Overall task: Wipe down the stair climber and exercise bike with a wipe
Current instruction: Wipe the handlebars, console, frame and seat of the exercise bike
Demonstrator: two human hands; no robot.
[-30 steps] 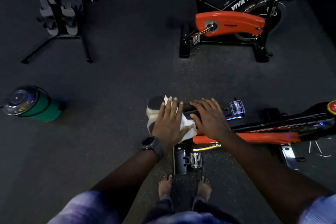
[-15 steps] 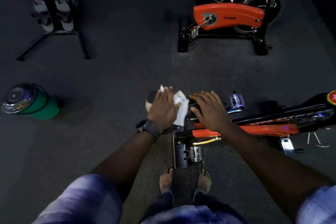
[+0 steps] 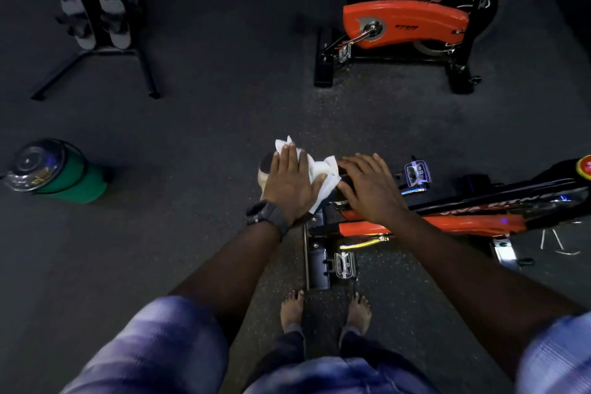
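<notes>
The flat, open left hand [image 3: 289, 184] has slid the wipe [image 3: 323, 173] farther along the bike saddle [image 3: 267, 169], while the right hand [image 3: 371, 189] rests open beside it, so wiping continues.

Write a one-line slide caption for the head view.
Left hand presses a wipe flat on the bike seat while the right hand steadies the frame.

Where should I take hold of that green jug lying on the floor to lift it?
Grip the green jug round its green body from above; it lies on its side, lid end pointing left, so the body is the bare, reachable part. Any handle isn't clear.
</notes>
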